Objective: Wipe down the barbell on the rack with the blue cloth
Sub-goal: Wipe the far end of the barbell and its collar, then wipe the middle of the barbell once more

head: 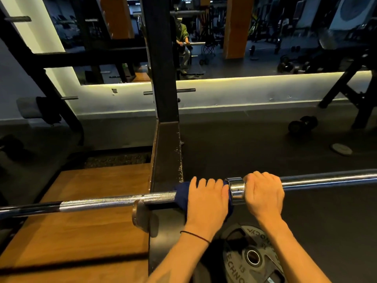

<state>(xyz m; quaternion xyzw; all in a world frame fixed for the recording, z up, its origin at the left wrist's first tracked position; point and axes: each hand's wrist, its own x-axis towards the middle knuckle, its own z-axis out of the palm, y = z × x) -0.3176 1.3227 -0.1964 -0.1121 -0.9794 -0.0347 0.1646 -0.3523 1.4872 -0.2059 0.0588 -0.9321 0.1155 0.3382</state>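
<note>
A steel barbell [114,202] runs left to right across the lower view, resting in the hook of a black rack upright [165,111]. Its shiny collar [236,189] sits between my two hands. A dark blue cloth [181,190] is wrapped over the bar just left of the collar. My left hand [207,199] grips the bar through that cloth, fingers curled over the top. My right hand [263,194] grips the bare smooth sleeve [330,179] right of the collar.
A black weight plate [247,260] leans below my forearms. The wooden platform [85,225] lies to the left, dark rubber floor to the right. A dumbbell [303,123] and a small plate [341,149] lie on the floor. A wall mirror [234,37] faces me.
</note>
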